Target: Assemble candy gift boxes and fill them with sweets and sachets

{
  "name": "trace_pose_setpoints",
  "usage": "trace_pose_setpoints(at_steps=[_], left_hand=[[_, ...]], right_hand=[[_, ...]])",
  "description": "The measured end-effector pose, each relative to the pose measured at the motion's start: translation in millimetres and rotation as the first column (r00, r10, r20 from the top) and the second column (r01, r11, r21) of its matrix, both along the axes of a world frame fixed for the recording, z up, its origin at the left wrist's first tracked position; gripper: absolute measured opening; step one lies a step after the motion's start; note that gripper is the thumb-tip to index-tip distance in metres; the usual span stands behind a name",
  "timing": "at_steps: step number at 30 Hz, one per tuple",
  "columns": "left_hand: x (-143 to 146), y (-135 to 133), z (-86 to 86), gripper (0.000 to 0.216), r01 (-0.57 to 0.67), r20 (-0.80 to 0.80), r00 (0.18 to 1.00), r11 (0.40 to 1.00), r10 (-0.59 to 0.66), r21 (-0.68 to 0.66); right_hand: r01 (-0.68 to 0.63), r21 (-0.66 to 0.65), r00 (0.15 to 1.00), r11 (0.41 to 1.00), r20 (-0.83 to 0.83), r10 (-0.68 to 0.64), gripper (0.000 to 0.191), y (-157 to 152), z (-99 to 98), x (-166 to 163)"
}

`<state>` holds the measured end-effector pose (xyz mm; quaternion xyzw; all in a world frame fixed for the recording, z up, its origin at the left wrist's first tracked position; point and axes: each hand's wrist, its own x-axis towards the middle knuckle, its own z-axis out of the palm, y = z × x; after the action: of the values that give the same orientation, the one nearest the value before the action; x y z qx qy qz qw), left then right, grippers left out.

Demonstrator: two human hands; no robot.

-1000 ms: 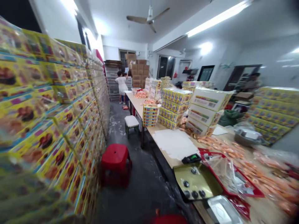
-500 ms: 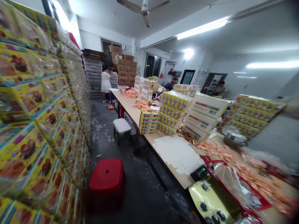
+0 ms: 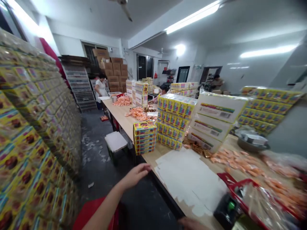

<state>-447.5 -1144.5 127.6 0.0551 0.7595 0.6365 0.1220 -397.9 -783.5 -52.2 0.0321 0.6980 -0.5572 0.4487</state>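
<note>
Left hand [image 3: 136, 176], fingers outstretched, empty, hung beside white sheets [image 3: 189, 179], probably light, flexible, best edge-lifted; right hand [image 3: 192, 224] showed indiscernible grip.

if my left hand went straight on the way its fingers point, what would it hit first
Probably the edge of the table, just beyond the left hand's fingertips, with the white sheets right behind it. Depth is unclear in this single view: if the hand is higher than the tabletop, it may pass over both.
</note>
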Motion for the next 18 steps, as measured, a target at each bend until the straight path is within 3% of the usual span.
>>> trace_pose_setpoints(at_steps=[2,4,6,9,13,16,18], left_hand=[[-44.9,-20.2,39.3,0.061,-0.06,-0.059,0.996,0.998,0.062,0.036],[-86.5,-41.8,68.9,0.06,-0.144,-0.086,0.985,0.988,0.149,0.062],[-129.9,-64.1,89.2,0.064,-0.266,-0.109,0.955,0.959,0.276,0.101],[-205.2,-95.1,106.9,0.061,-0.396,-0.12,0.904,0.909,0.41,0.13],[-325.1,-120.2,107.5,0.043,-0.457,-0.017,0.887,0.883,0.461,0.108],[-419.5,-121.2,87.3,0.037,-0.393,0.14,0.913,0.918,0.383,0.05],[-478.4,-114.4,65.3,0.039,-0.313,0.24,0.923,0.95,0.302,0.008]], right_hand=[[0.077,-0.144,0.986,0.987,0.159,-0.054,0.054,-3.4,30.5,-49.9],[0.162,-0.183,0.977,0.97,0.168,-0.131,0.056,-1.5,61.2,-93.8],[0.273,-0.221,0.958,0.936,0.155,-0.243,0.052,6.4,82.7,-132.5],[0.5,-0.215,0.864,0.839,0.194,-0.466,0.043,26.0,92.0,-180.2],[0.75,-0.118,0.66,0.651,0.186,-0.728,0.038,48.7,83.2,-237.5],[0.824,-0.096,0.566,0.558,0.11,-0.817,0.036,52.8,80.0,-291.2],[0.84,-0.08,0.54,0.536,0.037,-0.841,0.035,49.8,79.9,-333.4]])
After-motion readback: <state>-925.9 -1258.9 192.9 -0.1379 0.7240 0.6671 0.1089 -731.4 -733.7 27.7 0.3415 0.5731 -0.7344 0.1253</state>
